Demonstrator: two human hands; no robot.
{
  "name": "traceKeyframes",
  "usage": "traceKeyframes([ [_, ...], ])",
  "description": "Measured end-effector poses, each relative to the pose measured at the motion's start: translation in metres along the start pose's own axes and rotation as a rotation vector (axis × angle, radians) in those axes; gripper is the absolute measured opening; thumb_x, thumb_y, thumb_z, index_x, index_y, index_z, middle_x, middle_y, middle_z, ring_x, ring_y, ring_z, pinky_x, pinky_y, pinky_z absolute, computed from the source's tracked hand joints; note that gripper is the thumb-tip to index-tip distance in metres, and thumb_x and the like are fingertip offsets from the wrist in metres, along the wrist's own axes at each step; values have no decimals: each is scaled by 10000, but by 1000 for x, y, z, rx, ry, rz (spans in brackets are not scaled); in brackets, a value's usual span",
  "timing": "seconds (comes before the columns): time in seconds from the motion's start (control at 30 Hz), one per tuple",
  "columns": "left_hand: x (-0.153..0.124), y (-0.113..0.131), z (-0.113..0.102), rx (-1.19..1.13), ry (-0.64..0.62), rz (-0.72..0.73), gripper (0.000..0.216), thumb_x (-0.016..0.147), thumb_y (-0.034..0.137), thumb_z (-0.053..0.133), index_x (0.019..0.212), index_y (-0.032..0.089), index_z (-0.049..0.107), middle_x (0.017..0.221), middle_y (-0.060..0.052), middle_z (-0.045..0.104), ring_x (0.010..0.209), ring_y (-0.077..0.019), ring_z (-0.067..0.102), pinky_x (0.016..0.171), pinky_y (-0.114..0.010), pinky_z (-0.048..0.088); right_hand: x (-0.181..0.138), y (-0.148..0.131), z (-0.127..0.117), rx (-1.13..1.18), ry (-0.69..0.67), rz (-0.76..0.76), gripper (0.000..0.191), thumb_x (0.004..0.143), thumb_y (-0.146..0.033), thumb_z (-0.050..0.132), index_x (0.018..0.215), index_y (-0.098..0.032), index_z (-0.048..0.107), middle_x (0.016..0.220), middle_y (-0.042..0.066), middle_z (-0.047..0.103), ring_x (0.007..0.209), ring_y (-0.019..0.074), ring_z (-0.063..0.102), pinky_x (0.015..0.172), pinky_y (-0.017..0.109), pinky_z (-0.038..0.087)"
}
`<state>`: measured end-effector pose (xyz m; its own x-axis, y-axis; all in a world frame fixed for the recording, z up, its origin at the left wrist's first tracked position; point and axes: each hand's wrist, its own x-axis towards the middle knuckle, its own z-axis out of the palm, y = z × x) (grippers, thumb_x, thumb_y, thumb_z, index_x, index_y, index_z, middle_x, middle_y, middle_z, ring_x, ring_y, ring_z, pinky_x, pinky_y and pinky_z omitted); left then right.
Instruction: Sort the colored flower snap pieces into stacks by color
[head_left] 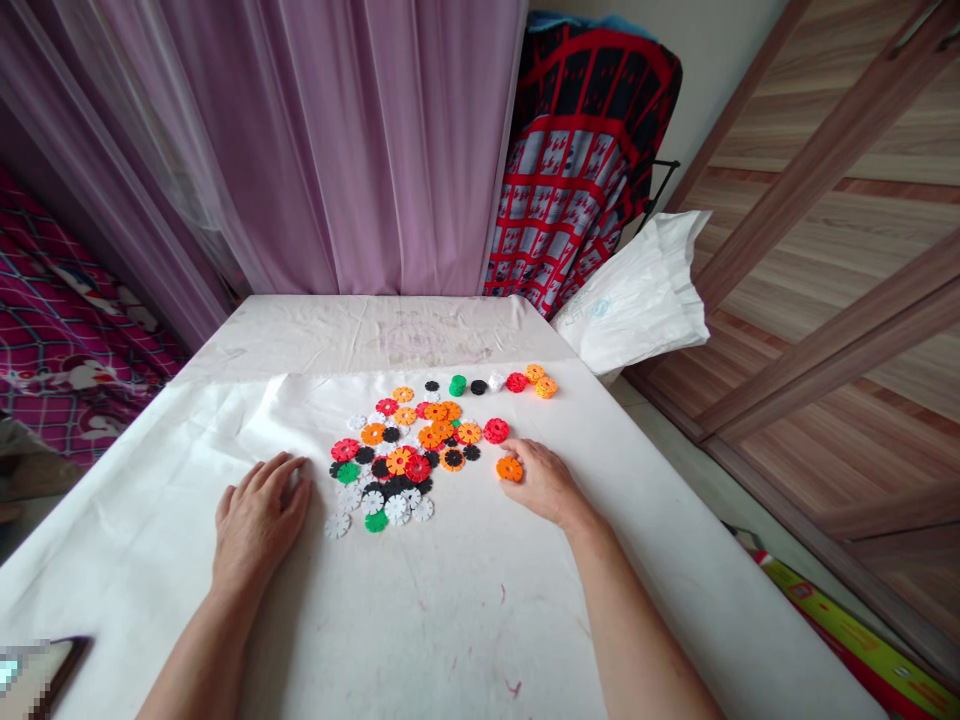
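My left hand (pixel 262 508) lies palm down on the white cloth, fingers loosely apart and holding nothing, left of a loose pile of notched plastic discs. My right hand (pixel 544 480) is on the pile's right side, its fingers closed on an orange notched disc (pixel 509 469). Just beyond its fingertips sits a red disc (pixel 496 431). Orange, red, black, white and green discs overlap in the pile, including an orange disc (pixel 399 461), a green disc (pixel 376 521) and a white disc (pixel 337 525).
Behind the pile stand a green stack (pixel 458 386), black discs (pixel 478 387), white discs (pixel 496 382), red discs (pixel 517 382) and an orange stack (pixel 546 387). A white bag (pixel 637 300) is at the table's right edge. A dark-edged device (pixel 52 670) lies at the lower left.
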<state>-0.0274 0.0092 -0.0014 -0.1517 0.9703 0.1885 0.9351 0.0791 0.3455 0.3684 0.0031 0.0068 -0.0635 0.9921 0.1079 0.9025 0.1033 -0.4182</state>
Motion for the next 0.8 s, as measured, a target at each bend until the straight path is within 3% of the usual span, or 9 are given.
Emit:
traceKeyframes([
  [0.13, 0, 1, 1, 1, 3, -16, 484, 980, 481, 348, 1269, 257, 666, 1470, -96, 604, 1431, -313, 460, 1211, -576, 287, -1, -1, -2, -17, 25, -26, 446, 730, -203, 678, 1174, -217, 643, 1123, 63, 714, 1078, 244, 644, 952, 371, 483],
  [0.3, 0, 3, 1, 0, 3, -23, 475, 978, 462, 355, 1259, 248, 672, 1473, -97, 602, 1430, -315, 457, 1209, -578, 281, 21, -19, -10, -63, 142, -120, 212, 835, -208, 626, 1034, -247, 688, 1133, 65, 727, 1088, 244, 605, 922, 368, 443],
  [0.6, -1, 3, 0, -5, 0, -16, 450, 977, 440, 383, 1274, 258, 668, 1476, -95, 600, 1427, -314, 456, 1203, -569, 284, 75, -52, -14, -230, -131, -205, 275, 825, -191, 673, 1094, -244, 698, 1107, 62, 752, 1190, 269, 546, 963, 395, 344],
  [0.8, -1, 6, -3, 6, 1, -16, 469, 976, 452, 364, 1264, 250, 673, 1467, -97, 607, 1425, -315, 461, 1195, -555, 307, 78, -63, -14, -328, -151, -244, 243, 833, -279, 704, 1067, -217, 722, 988, 95, 747, 1083, 281, 582, 950, 394, 355],
])
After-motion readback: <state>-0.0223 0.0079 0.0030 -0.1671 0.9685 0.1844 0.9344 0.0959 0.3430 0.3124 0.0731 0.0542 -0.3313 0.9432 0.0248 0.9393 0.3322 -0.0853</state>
